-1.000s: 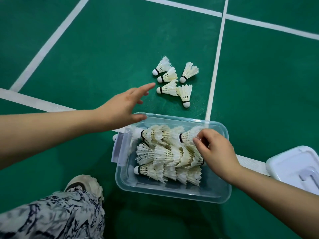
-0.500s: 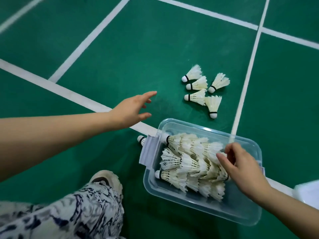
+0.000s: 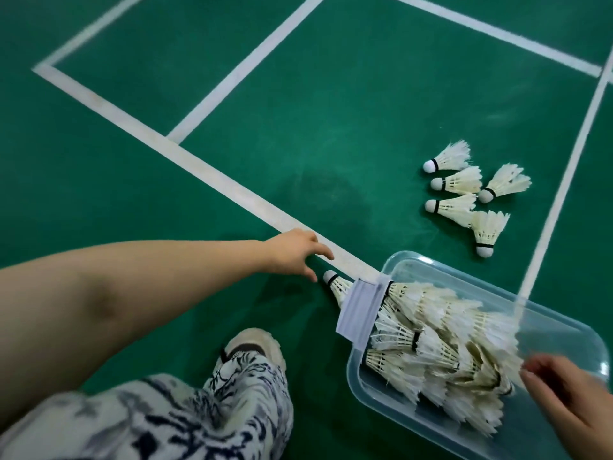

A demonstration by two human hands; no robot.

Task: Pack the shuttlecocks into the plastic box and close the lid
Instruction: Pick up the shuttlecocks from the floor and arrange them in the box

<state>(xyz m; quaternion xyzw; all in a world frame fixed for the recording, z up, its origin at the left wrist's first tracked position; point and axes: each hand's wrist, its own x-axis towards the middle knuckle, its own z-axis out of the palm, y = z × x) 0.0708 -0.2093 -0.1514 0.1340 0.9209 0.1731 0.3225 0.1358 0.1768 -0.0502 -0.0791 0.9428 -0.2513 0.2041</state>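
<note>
Setting: badminton court. The floor (image 3: 298, 127) is a smooth green sports surface with a faint sheen, scuffed pale in patches. White painted lines (image 3: 212, 171) cross it. One broad line runs diagonally and a narrower one meets it at a T. Others form a corner at upper left and a junction at upper right, marking off rectangular zones. Feather shuttlecocks (image 3: 457, 182) lie loose directly on the floor. A clear plastic box (image 3: 560, 330) holding many more sits on the floor where the broad line reaches it.
</note>
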